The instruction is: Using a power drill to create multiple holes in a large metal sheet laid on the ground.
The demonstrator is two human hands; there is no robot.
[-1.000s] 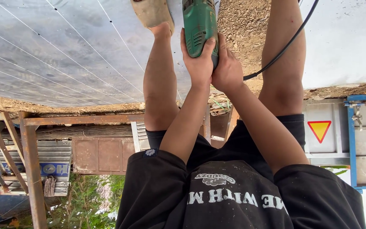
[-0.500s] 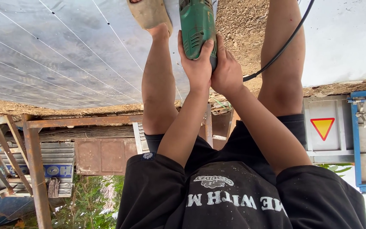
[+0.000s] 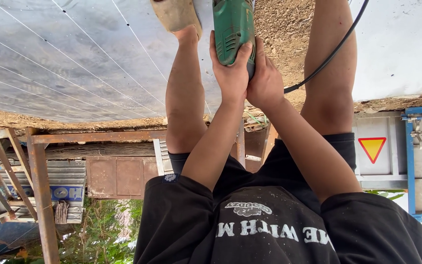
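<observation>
Both hands clamp green power tool [image 3: 233,27] at 12 o'clock: left hand [image 3: 231,73], right hand [image 3: 265,83] likely wrapped behind. Black cable [image 3: 328,56] trails toward 2 o'clock over grey sheet [image 3: 74,63].

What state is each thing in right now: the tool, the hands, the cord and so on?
Green power tool: gripped in both hands, pointed at the ground.
Left hand: closed around the tool's body.
Right hand: closed beside the left, on the tool's rear.
Black cable: hanging in a slack curve past the leg.
White sheet: spread flat on the ground.
Shoe: planted on the sheet.
</observation>
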